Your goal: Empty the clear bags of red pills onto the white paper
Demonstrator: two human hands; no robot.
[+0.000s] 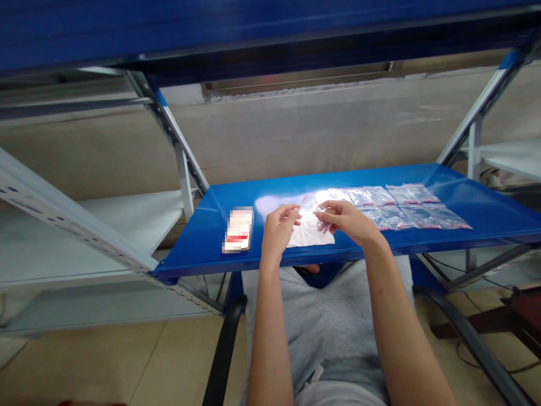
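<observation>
A small clear plastic bag (310, 204) with a red strip is stretched between my two hands above the blue shelf. My left hand (279, 225) pinches its left side, thumb and fingers pressed together. On the other side, the closed fingers of my right hand (344, 219) grip the bag; small dark reddish bits show by the fingertips, too blurred to name. Below both hands lies a white sheet or pouch (310, 235), its material unclear. Several flat clear zip bags (389, 215) with red edges lie in two rows to the right of my right hand.
A phone-like slab (237, 230) with a blurred-out face lies left of my left hand. The blue shelf (198, 237) ends just before my lap. Metal uprights (180, 146) flank it, and another blue shelf (270, 34) hangs overhead. Chair armrests (224, 349) curve beside my legs.
</observation>
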